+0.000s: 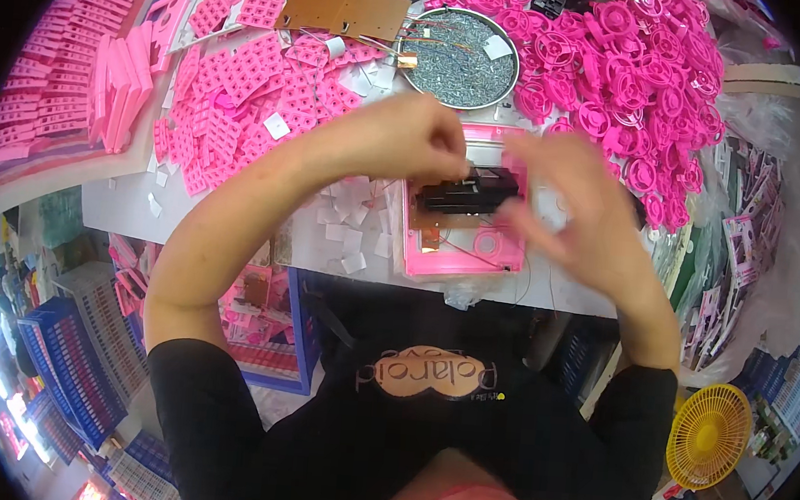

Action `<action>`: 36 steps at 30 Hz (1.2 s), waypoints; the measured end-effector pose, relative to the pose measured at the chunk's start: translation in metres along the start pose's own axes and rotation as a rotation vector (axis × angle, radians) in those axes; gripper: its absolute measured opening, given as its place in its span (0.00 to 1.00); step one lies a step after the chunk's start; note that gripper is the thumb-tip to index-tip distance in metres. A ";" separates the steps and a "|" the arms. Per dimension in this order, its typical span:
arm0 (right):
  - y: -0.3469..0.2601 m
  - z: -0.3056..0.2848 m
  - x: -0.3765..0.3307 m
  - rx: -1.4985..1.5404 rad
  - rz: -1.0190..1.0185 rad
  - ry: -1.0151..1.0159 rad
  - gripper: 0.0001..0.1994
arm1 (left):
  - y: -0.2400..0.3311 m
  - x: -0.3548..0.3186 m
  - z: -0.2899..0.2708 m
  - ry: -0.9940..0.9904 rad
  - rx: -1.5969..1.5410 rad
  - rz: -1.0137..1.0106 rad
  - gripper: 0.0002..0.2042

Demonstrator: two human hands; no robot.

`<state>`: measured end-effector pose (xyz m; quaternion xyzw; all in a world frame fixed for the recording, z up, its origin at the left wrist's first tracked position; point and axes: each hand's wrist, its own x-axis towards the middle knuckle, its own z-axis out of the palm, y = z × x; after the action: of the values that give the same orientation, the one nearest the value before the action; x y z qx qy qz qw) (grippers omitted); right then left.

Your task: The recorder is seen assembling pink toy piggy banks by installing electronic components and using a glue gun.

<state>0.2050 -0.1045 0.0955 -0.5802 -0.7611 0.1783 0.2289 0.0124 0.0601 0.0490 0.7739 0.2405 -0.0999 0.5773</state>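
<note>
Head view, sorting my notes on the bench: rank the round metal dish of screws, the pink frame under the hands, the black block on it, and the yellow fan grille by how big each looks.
1. Pink frame
2. Round metal dish, close to the frame, so unsure
3. Yellow fan grille, lower and at the bent rim, so unsure
4. Black block

The left hand [408, 143] pinches the upper left end of a small black part [468, 191] above a pink housing [461, 245] at the desk's [316, 243] near edge. The right hand [577, 203], blurred, is at the part's right end. A round metal dish of screws [460, 59] sits behind, with pink wheel-shaped pieces [621, 70] heaped toward the far right corner.
</note>
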 end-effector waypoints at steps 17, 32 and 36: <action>0.044 -0.050 0.083 0.858 -0.012 0.486 0.20 | -0.026 0.088 -0.016 0.607 1.019 0.308 0.10; -0.040 0.012 0.015 1.283 -0.297 0.377 0.15 | -0.014 -0.041 0.085 0.822 0.411 0.692 0.10; -0.046 0.016 0.017 1.261 -0.283 0.371 0.15 | -0.014 -0.040 0.088 0.843 0.356 0.701 0.10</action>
<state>0.1551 -0.1001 0.1097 -0.2513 -0.5281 0.4542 0.6721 -0.0183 -0.0298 0.0272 0.8654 0.1585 0.3758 0.2911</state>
